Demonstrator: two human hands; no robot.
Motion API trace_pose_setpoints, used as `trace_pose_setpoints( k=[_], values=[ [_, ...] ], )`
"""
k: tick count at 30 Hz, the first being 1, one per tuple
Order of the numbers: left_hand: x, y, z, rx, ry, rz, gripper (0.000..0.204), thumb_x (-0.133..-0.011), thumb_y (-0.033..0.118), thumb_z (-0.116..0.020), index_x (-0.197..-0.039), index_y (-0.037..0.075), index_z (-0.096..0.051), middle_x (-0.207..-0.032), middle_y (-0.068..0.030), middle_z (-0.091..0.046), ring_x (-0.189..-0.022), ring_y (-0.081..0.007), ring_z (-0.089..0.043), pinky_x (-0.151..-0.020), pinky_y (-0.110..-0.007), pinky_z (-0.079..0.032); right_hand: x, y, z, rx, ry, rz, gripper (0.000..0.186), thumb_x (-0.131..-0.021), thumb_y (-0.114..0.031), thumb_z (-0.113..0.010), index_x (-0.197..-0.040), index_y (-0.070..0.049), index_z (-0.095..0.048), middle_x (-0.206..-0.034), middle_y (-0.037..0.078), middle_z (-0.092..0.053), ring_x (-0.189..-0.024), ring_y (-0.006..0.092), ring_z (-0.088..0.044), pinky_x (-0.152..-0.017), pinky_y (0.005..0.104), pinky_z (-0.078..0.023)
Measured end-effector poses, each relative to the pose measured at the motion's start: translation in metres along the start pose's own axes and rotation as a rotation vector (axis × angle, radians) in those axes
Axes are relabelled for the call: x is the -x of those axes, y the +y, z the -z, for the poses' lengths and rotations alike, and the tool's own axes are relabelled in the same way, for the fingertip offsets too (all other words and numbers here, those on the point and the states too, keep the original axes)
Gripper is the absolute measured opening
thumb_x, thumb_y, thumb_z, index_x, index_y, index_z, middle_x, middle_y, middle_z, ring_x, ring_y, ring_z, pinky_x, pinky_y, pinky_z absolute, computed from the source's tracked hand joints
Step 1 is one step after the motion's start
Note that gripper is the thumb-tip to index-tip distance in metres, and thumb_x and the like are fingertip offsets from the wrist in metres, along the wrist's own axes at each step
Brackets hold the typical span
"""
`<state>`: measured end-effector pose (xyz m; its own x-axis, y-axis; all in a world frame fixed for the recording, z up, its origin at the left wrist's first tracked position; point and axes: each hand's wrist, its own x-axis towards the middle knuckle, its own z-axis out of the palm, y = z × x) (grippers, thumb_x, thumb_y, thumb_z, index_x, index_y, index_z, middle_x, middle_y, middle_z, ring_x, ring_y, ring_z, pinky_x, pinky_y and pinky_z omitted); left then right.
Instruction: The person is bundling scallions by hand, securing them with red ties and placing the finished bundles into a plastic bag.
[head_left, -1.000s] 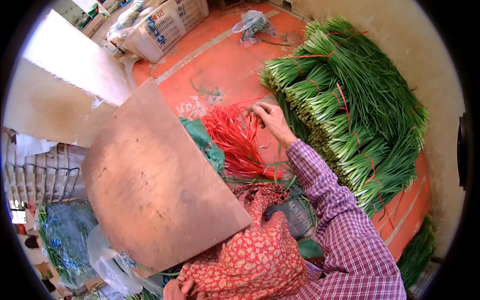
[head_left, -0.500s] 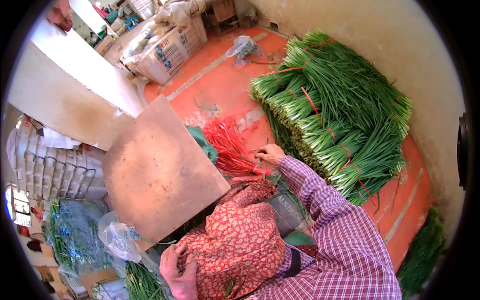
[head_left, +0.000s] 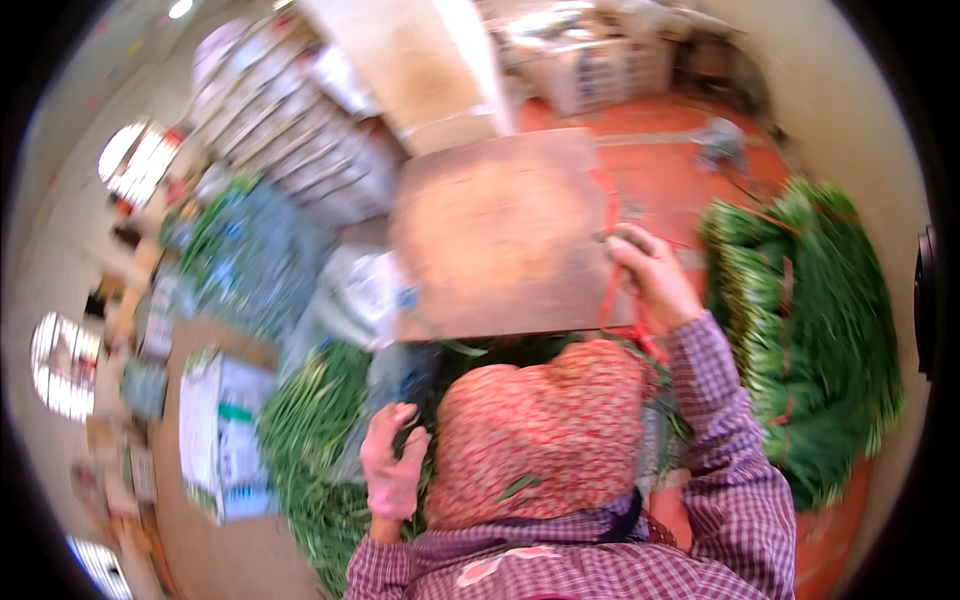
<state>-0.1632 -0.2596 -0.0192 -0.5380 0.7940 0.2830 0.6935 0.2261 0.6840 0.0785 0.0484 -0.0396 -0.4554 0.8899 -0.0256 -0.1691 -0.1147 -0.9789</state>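
I count two hands of mine, one square wooden board (head_left: 500, 240), one patterned red cloth (head_left: 535, 435) over my lap, one heap of loose green stalks (head_left: 320, 410), one stack of bundled greens (head_left: 830, 350) and one white-and-blue box (head_left: 228, 435). My right hand (head_left: 658, 278) is closed, thumb pressed to fingers, on red strips (head_left: 609, 300) at the board's right edge. My left hand (head_left: 393, 462), in what looks like a pink glove, has its fingers spread and bent; it sits nearer me than the board's near left corner, between the heap and the cloth.

The strips are thin, flat, bright red and slack. One rises along the right edge toward the far right corner; others hang down by the near right corner.

Blur merges the strips, so I cannot count them, and my fingers cover the part I pinch. The bundles run together too. A dark patch between my left thumb and fingers is too smeared to name.
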Motion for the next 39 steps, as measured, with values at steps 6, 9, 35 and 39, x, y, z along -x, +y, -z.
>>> trace_pose_setpoints(
  k=[6, 9, 35, 39],
  values=[
    [0.035, -0.074, 0.058, -0.019, 0.222, 0.263, 0.026, -0.082, 0.001, -0.063, -0.107, -0.003, -0.065, -0.107, -0.0101, -0.064, -0.091, -0.0166, -0.062, -0.083, -0.028, -0.048, -0.057, 0.005, -0.073, -0.130, -0.231, -0.100, 0.023, -0.095, -0.021, -0.061, -0.110, -0.004, -0.067, -0.072, -0.006, -0.056, -0.049, 0.0015, -0.047, -0.045, 0.0174, -0.040],
    [0.044, -0.101, 0.081, 0.161, 0.364, 0.453, 0.023, -0.082, 0.001, -0.064, -0.105, -0.002, -0.066, -0.106, -0.0116, -0.064, -0.094, -0.0175, -0.061, -0.085, -0.031, -0.048, -0.097, 0.030, -0.106, 0.063, -0.134, -0.085, 0.026, -0.095, -0.027, -0.061, -0.107, -0.004, -0.067, -0.071, -0.006, -0.055, -0.052, 0.0012, -0.048, -0.048, 0.0173, -0.041],
    [-0.093, -0.275, 0.119, -0.573, -0.246, 0.099, 0.065, -0.056, 0.038, -0.086, -0.113, 0.013, -0.066, -0.111, -0.0099, -0.058, -0.108, -0.0310, -0.055, -0.097, -0.043, -0.042, -0.009, -0.026, -0.217, 0.901, -0.663, 0.382, 0.019, -0.086, -0.008, -0.066, -0.102, 0.001, -0.064, -0.086, 0.017, -0.068, -0.075, 0.0246, -0.067, -0.070, 0.0337, -0.053],
    [-0.085, -0.282, 0.136, -0.432, -0.039, 0.000, 0.065, -0.059, 0.031, -0.087, -0.115, 0.006, -0.065, -0.110, -0.0109, -0.063, -0.100, -0.0257, -0.061, -0.089, -0.036, -0.049, 0.005, -0.013, -0.232, 0.799, -0.848, 0.524, 0.021, -0.085, -0.013, -0.068, -0.101, 0.000, -0.064, -0.089, 0.019, -0.067, -0.082, 0.0357, -0.066, -0.072, 0.0403, -0.053]
  ],
)
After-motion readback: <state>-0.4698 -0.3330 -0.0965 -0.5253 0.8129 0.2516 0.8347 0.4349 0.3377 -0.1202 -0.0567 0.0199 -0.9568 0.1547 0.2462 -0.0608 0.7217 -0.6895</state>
